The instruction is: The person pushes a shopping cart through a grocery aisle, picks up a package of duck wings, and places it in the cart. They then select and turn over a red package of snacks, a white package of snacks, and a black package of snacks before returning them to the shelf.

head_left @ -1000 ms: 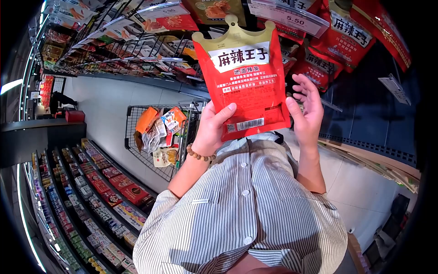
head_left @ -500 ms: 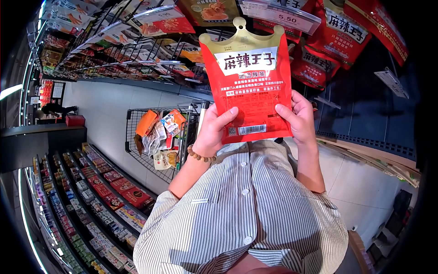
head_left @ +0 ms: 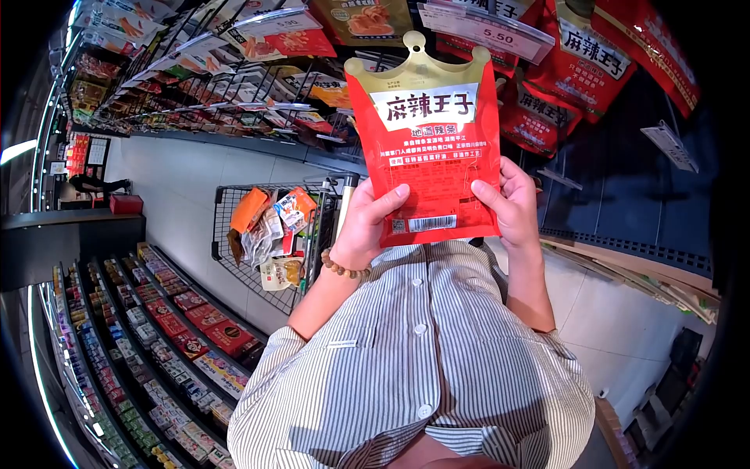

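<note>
A red snack packet with a gold crown-shaped top is held upright in front of my chest, its printed side with the barcode facing me. My left hand grips its lower left edge, thumb lying on the front. On the opposite lower edge, my right hand pinches it the same way. The fingers behind the packet are largely hidden. Similar red packets hang on the rack just beyond, under a price tag reading 5.50.
To the left stands a wire shopping cart with several packaged foods inside. Shelves of hanging snacks run along the upper left. Low tiered shelves of small boxes fill the lower left. A person in dark clothing is far off.
My hands and the packet stay almost in the same place. The view has shifted very slightly, with shelves and cart displaced a little.
</note>
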A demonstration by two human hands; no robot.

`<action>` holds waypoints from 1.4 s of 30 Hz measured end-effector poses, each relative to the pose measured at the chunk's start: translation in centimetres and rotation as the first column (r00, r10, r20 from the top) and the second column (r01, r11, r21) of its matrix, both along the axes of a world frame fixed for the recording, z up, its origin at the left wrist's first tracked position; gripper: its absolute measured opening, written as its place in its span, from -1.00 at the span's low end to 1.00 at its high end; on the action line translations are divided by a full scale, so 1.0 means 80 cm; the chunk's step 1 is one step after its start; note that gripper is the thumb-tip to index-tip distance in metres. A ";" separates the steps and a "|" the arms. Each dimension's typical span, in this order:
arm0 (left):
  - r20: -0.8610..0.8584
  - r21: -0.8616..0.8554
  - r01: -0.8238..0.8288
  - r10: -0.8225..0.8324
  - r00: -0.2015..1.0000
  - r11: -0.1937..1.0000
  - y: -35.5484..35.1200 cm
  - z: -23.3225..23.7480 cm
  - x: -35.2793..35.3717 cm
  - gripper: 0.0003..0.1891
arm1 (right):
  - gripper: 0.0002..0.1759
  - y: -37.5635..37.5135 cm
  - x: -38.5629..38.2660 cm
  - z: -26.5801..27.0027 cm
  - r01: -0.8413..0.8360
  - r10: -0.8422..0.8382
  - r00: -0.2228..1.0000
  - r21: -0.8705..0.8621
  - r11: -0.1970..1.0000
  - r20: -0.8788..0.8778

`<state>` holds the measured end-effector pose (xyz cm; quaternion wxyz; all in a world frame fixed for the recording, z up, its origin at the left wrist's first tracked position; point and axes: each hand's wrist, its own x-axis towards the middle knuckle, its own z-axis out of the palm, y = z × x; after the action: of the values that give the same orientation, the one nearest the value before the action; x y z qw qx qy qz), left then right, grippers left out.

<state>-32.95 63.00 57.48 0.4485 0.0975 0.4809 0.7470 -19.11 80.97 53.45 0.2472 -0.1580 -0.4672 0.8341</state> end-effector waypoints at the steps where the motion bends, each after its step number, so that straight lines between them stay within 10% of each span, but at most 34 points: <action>1: -0.003 0.008 0.014 -0.014 1.000 1.000 -0.001 -0.002 -0.001 -0.74 | -0.57 -0.001 0.000 0.001 0.000 0.000 1.000 0.000 1.000 -0.001; 42: -0.015 -0.016 0.000 -0.001 1.000 1.000 0.001 0.000 0.001 -0.75 | -0.55 -0.001 0.000 -0.006 -0.006 0.005 1.000 -0.059 0.998 -0.031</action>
<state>-32.87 63.09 57.45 0.4457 0.0998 0.4902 0.7423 -19.14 80.87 52.96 0.2473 -0.1510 -0.4388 0.8506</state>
